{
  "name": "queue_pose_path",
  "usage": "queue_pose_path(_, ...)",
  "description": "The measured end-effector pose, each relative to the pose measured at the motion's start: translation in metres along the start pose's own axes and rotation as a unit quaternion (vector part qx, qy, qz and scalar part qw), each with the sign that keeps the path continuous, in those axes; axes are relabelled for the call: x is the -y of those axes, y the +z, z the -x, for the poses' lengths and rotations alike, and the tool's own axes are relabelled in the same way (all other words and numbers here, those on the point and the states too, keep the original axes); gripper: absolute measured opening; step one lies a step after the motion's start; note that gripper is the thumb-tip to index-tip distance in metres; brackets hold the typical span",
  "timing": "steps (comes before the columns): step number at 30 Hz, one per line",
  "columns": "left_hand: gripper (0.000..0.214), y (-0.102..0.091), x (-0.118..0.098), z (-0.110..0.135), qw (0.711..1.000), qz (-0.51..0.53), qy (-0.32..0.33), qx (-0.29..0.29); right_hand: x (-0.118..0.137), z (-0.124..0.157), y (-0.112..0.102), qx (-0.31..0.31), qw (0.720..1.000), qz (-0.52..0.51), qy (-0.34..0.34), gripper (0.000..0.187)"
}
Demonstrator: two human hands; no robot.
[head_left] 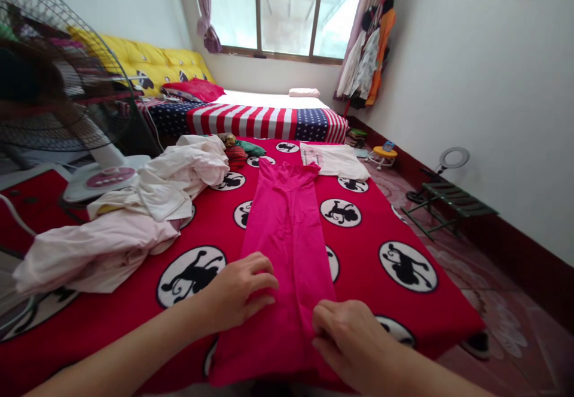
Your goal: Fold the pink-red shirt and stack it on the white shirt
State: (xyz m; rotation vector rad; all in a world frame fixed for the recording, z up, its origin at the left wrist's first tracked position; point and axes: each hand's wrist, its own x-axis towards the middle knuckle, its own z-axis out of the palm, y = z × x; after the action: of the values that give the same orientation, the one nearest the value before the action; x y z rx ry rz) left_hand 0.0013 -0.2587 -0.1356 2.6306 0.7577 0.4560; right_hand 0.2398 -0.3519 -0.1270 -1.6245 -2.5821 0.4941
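Bright pink trousers [287, 235] lie flat on the red cloth with round black-and-white figures [359, 253], the waistband at the far end and the legs toward me. Over the left leg is my left hand [249, 286], its fingers curved and apart with nothing between them. My right hand [343, 331] is at the outer edge of the right leg, its fingers bent inward and closed at the fabric. How much cloth is pinched there is partly hidden by the hand.
Crumpled pale clothes [165, 182] are heaped on the left beside a fan [103, 170]. A folded white shirt [334, 161] lies beyond the trousers. At the right stand a dark folding stool [457, 199] and a small yellow stool [383, 153]. A bed [255, 119] is under the window.
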Motion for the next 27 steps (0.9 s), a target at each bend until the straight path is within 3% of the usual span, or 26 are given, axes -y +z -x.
queue_pose_path(4,0.028,-0.009,0.006,0.029,0.979,-0.106,-0.173,-0.016,0.003,0.002,-0.004,-0.006,0.996,-0.094,0.005,0.009)
queue_pose_path(7,0.035,-0.010,0.001,0.044,0.957,-0.103,-0.268,0.027,0.005,0.000,-0.004,0.013,0.992,-0.127,0.007,0.011)
queue_pose_path(13,0.022,-0.009,-0.012,0.052,0.952,-0.051,-0.298,0.055,0.012,-0.008,-0.002,0.036,0.991,-0.129,0.011,0.010)
queue_pose_path(17,0.025,-0.020,-0.004,0.062,0.944,-0.047,-0.318,0.073,0.002,-0.009,-0.007,0.072,0.988,-0.112,-0.079,0.007)
queue_pose_path(20,0.014,-0.024,0.008,0.071,0.957,-0.057,-0.281,0.052,-0.019,-0.006,-0.017,0.039,0.993,-0.061,-0.098,0.017)
queue_pose_path(23,0.062,-0.024,0.014,0.077,0.984,-0.053,-0.169,0.033,-0.040,0.000,-0.022,0.024,0.993,-0.022,-0.112,0.036)
queue_pose_path(25,0.074,-0.023,0.014,0.077,0.994,-0.042,-0.094,0.049,-0.047,0.005,-0.018,0.026,0.989,-0.023,-0.145,0.049)
queue_pose_path(27,0.073,-0.022,0.013,0.076,0.997,-0.036,-0.044,0.060,-0.049,0.008,-0.009,0.008,0.983,-0.021,-0.182,0.050)
